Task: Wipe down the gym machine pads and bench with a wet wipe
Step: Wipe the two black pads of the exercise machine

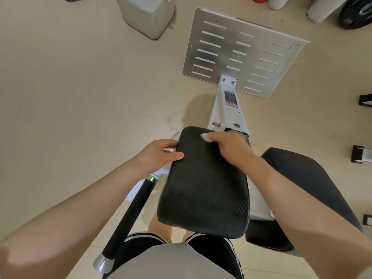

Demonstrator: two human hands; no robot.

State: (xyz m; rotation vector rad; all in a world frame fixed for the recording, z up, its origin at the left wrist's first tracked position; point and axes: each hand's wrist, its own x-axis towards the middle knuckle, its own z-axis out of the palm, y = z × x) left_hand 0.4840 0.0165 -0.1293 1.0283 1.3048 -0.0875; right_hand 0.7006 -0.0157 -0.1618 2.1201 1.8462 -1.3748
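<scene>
Black, carbon-weave-textured upholstery covered the rounded rectangular machine pad (pixel 203 184), which stood above the white steel frame (pixel 228 115). The left hand (pixel 159 154) gripped the pad's left edge, thumb on top and fingers curled round the side. The right hand (pixel 227 146) pinched a small white wet wipe (pixel 205 137) and pressed it on the pad's far end. A second black cushion (pixel 302 182) lay just beside it on the right. A slotted, brushed-metal footplate (pixel 241 55) lay on the beige floor (pixel 80 87) beyond. A black foam-covered handle (pixel 132 214) with a chrome cap ran lower left. A pale plastic container (pixel 147 15) stood far left, its contents not visible.
</scene>
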